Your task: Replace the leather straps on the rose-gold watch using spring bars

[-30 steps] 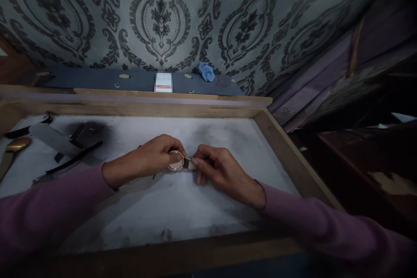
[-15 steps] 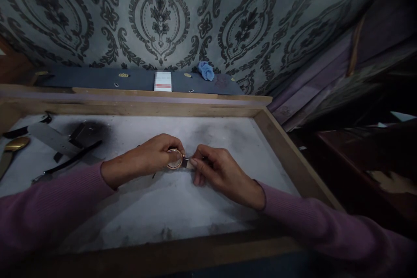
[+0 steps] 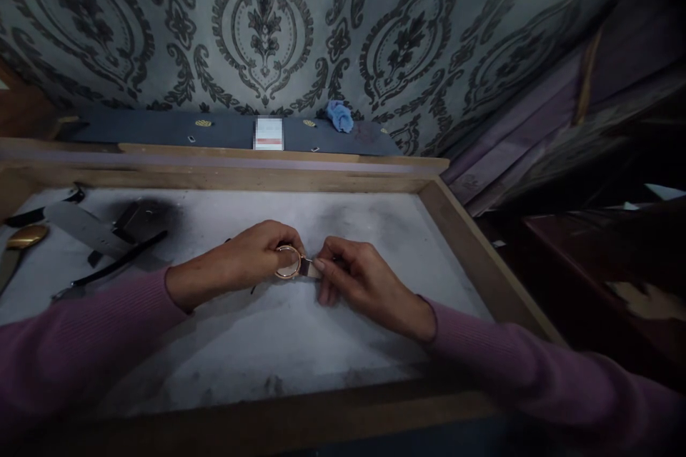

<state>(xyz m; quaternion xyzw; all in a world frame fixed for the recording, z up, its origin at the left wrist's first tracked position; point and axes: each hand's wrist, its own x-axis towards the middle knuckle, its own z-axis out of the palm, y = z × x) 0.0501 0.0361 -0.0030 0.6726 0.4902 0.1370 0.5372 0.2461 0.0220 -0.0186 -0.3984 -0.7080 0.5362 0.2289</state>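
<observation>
A round watch case [image 3: 289,262] with a gold-coloured rim is over the middle of the white tray surface. My left hand [image 3: 257,253] is closed on it, thumb across its face. A short dark strap piece [image 3: 305,267] meets the right side of the case. My right hand [image 3: 356,275] is closed in a pinch at the far end of that strap, close to a thin metal bit too small to make out. Both hands are almost touching each other.
Several watches and straps lie at the left, among them a gold watch [image 3: 28,236], a grey strap [image 3: 83,228] and a black strap [image 3: 121,260]. A wooden rim [image 3: 466,250] surrounds the surface. Behind it are a small white box [image 3: 269,133] and a blue cloth [image 3: 339,116].
</observation>
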